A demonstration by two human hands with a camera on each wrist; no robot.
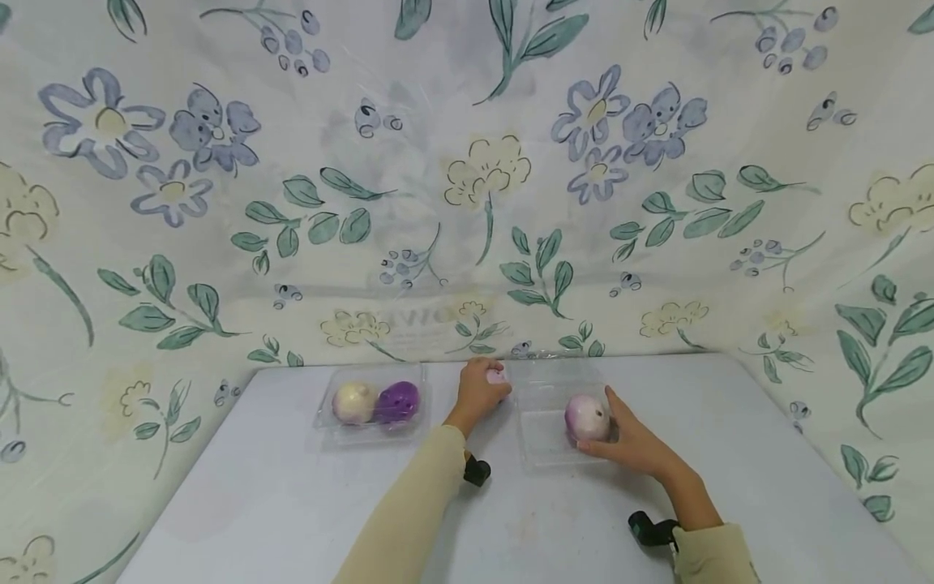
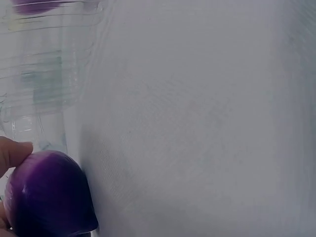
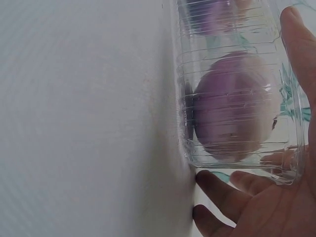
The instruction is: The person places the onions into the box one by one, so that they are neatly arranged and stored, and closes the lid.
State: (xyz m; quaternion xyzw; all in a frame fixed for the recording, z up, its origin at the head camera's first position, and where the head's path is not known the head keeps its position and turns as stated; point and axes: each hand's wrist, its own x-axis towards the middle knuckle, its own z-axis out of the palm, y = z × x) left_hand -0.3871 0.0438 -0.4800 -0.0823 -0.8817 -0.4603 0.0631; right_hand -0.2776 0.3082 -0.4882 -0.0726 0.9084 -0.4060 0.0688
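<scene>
In the left wrist view my left hand (image 1: 483, 393) grips a shiny, round purple thing (image 2: 52, 195) that has a small pointed nub and fades to pink at its top. The thumb lies along its upper side. My right hand (image 1: 638, 442) is spread around the right end of an open clear plastic box (image 1: 536, 450), its fingers fairly straight. Inside that box sits a round purple-and-white ball (image 1: 585, 418) with a dark spot, seen through the ribbed wall in the right wrist view. Fingertips of the right hand reach down to the table beside the box.
Left of the hands stands another clear plastic box (image 1: 332, 438), holding a cream-and-pink ball (image 1: 353, 403) and a purple one (image 1: 397, 402). The white table (image 1: 525, 527) ends at a floral cloth (image 1: 481, 268) behind. Small black cameras are strapped to both wrists.
</scene>
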